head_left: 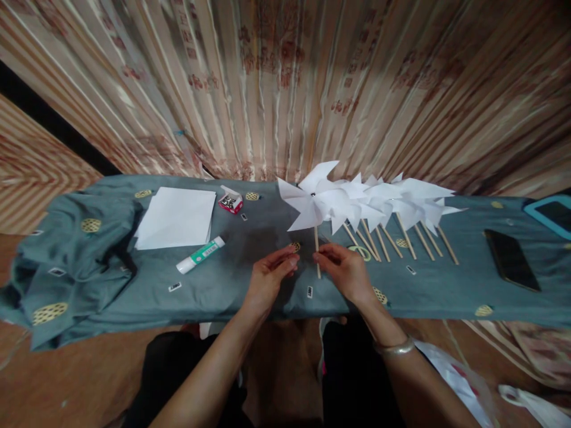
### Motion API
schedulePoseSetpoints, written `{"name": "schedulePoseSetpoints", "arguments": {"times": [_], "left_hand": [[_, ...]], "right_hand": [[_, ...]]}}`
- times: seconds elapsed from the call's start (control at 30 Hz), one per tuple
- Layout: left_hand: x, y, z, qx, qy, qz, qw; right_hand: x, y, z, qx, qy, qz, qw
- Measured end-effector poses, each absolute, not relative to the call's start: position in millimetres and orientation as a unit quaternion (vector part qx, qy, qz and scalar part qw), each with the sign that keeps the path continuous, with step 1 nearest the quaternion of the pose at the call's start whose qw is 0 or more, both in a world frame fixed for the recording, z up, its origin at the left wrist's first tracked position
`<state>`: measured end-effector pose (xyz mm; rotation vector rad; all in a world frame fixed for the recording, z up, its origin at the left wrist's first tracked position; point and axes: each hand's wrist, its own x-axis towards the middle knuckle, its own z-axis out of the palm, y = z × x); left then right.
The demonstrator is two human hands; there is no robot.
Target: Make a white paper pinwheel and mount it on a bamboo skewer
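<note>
A white paper pinwheel (313, 205) on a thin wooden stick lies with a dark pin head at its centre. My right hand (345, 270) pinches the lower part of that stick between thumb and fingers. Just left of the stick, my left hand (270, 276) is closed, its thumb against the curled fingers, apart from the stick; what it holds, if anything, is hidden. Several more white pinwheels (414, 202) overlap in a row to the right, their sticks pointing toward me. Beside my right hand, the pale green handle of what looks like scissors (360, 252) is partly covered.
A teal cloth (241, 291) with pineapple prints covers the narrow table. On the left lie a stack of white paper (177, 218), a glue stick (200, 255) and a small red box of metal pins (231, 201). A dark phone (511, 260) and a blue-framed device (553, 212) are right.
</note>
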<state>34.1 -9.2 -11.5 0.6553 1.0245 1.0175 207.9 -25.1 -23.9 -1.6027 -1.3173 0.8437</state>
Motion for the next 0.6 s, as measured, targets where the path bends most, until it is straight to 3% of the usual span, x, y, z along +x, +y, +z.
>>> {"name": "schedulePoseSetpoints", "arguments": {"times": [0.6], "left_hand": [[32,-7,-17,0.312,0.471,0.439,0.699]], "right_hand": [[229,3,-25,-0.749,-0.593,0.151,0.253]]}}
